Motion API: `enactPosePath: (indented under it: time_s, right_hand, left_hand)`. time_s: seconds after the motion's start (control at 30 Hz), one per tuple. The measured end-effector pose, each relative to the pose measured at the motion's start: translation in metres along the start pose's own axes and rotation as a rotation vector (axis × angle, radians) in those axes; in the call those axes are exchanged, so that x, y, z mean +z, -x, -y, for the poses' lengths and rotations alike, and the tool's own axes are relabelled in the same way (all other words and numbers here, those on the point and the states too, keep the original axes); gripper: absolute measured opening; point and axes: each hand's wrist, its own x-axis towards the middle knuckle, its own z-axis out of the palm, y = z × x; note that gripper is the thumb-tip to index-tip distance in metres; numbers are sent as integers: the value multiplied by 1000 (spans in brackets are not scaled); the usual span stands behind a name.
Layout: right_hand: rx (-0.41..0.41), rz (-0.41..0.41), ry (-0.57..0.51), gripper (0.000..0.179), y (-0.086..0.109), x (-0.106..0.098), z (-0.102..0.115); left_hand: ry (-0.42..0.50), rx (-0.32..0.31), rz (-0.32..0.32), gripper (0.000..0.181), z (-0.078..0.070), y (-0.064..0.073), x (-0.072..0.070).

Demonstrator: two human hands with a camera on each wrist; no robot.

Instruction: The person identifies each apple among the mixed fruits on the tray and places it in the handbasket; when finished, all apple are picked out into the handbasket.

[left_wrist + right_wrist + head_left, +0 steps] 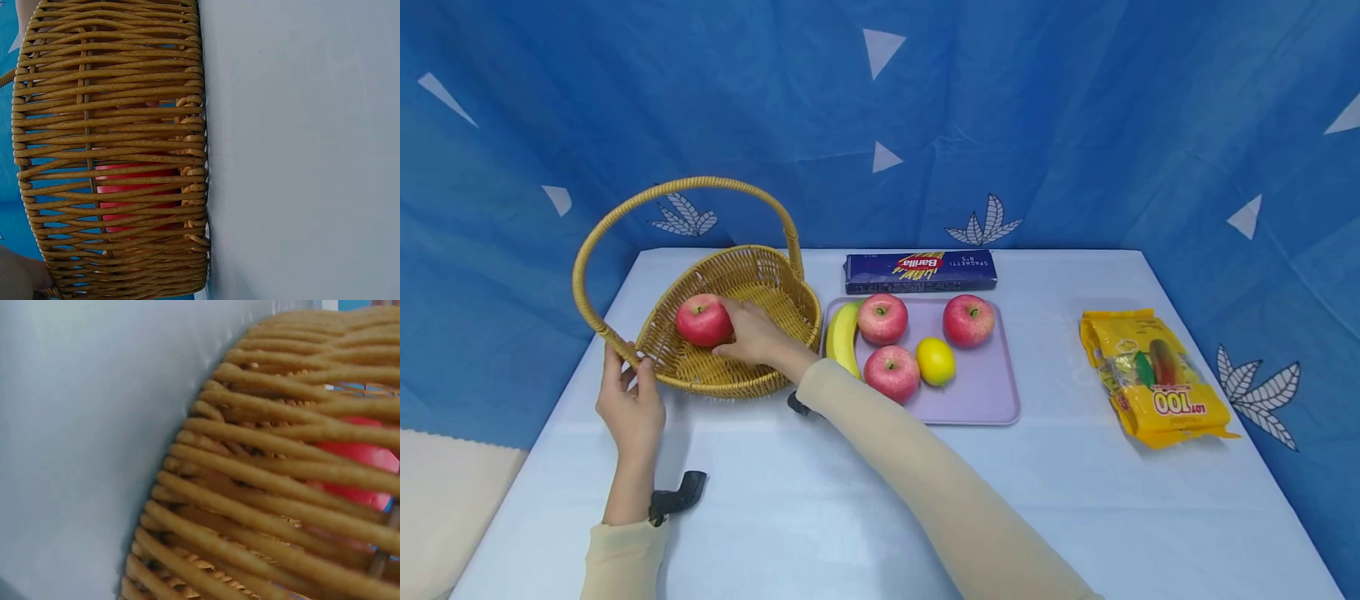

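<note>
A red apple [703,320] is inside the left part of a wicker basket [775,385] with a tall arched handle. My right hand [758,335] reaches over the basket's near rim and holds the apple from its right side, thumb nearer me; some fingertips are hidden. At the basket's left end, my left hand [634,408] grips the rim by the foot of the handle. Through the weave, the left wrist view shows part of the apple [134,194], with my left hand [22,275] at the lower corner. The right wrist view shows the apple [359,462] behind the wicker.
Right of the basket, a lilac tray [981,404] carries several fruits: a banana [842,337], apples [892,373] and a lemon [936,362]. A blue spaghetti box [921,272] lies behind it. A yellow packet [1157,379] lies at the table's right side.
</note>
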Motion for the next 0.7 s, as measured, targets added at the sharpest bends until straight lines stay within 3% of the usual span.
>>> enactPosePath:
  time_s: [0.33,0.5,0.7]
  right_hand:
    - [76,-63,79,78,14,-13,9]
    - [-11,-99,-20,76,40,-36,17]
    - [-146,-164,-166,76,93,-72,13]
  left_hand:
    - [3,16,-18,56,2,-3,0]
    - [0,8,-15,55,2,-2,-1]
    - [1,-8,0,56,2,0,0]
